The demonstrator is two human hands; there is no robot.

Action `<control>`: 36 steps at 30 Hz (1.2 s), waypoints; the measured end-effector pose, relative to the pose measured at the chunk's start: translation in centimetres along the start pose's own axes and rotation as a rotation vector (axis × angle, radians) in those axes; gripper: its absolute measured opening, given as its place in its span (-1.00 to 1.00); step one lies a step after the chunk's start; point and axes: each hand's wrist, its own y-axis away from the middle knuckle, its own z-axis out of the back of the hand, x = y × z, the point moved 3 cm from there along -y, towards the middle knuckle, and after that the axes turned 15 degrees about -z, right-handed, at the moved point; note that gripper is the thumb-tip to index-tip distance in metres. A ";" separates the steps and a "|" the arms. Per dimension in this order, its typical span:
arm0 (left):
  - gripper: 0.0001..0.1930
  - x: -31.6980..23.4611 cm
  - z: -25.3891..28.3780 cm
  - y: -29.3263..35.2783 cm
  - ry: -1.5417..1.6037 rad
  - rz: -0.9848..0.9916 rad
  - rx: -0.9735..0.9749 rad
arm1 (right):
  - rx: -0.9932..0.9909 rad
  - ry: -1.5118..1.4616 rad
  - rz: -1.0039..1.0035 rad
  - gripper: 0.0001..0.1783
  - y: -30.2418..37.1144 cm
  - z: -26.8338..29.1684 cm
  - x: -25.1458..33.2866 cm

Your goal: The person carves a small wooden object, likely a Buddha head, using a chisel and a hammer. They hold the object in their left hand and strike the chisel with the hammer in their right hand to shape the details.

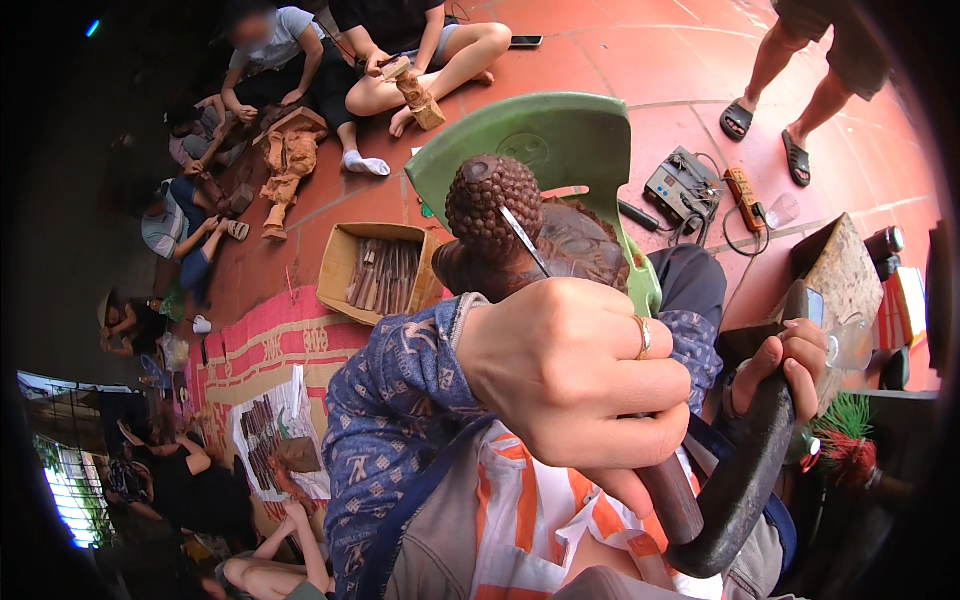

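Observation:
My left hand (pixel 570 380), with a ring on one finger, is closed around the reddish wooden handle of a chisel (pixel 672 500). Its thin metal blade (pixel 525 240) rests against a dark brown carved wooden statue (pixel 490 195) with a bumpy rounded head. The statue leans on a green plastic chair (pixel 560 130) in front of me. My right hand (pixel 790 362) grips a dark, curved wooden mallet (pixel 745 470), held to the right of the chisel and apart from it.
A cardboard box (pixel 340 265) of chisels sits on the red tile floor to the left. Seated people work on pale wooden carvings (pixel 290 160) at the back. A standing person's sandalled feet (pixel 790 140), a small electric device (pixel 683 185) and a wooden block (pixel 845 270) are at the right.

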 end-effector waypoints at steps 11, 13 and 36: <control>-0.67 -0.4 -2.6 0.4 0.018 -0.092 0.098 | -0.095 -0.193 -0.084 -0.66 1.4 -0.8 -0.8; -0.69 -0.3 -1.9 0.2 -0.024 -0.089 0.105 | -0.090 -0.187 -0.089 -0.66 1.3 -0.8 -0.8; -0.57 0.1 -0.5 0.7 -0.012 -0.089 -0.027 | -0.117 0.010 0.097 -0.71 0.0 0.0 1.4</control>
